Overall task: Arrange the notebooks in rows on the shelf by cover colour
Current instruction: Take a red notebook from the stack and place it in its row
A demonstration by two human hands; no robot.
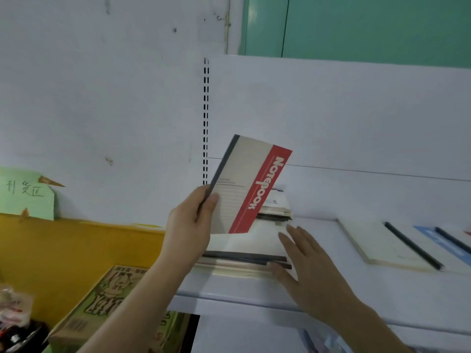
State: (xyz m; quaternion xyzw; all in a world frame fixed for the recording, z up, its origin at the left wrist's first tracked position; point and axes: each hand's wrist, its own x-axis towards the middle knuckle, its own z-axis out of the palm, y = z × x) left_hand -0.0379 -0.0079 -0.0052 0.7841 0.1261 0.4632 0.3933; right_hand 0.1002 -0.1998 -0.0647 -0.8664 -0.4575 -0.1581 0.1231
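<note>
My left hand (190, 225) grips a cream notebook with a red "NOTEBOOK" band (244, 184) by its dark spine and holds it tilted above a stack of notebooks (244, 261) on the white shelf (356, 289). My right hand (311, 271) lies open with straight fingers against the right side of that stack. A second, smaller pile of notebooks (276, 207) sits behind the stack. Farther right on the shelf lie a cream notebook with a dark spine (382, 245) and a blue-covered notebook (443, 240) at the frame's edge.
A slotted shelf upright (206, 118) runs up the white back panel. Left of the shelf is a yellow surface (76, 245) with a green paper sign (28, 194). Below lie a comic-style book (107, 296) and a plastic bag (12, 309).
</note>
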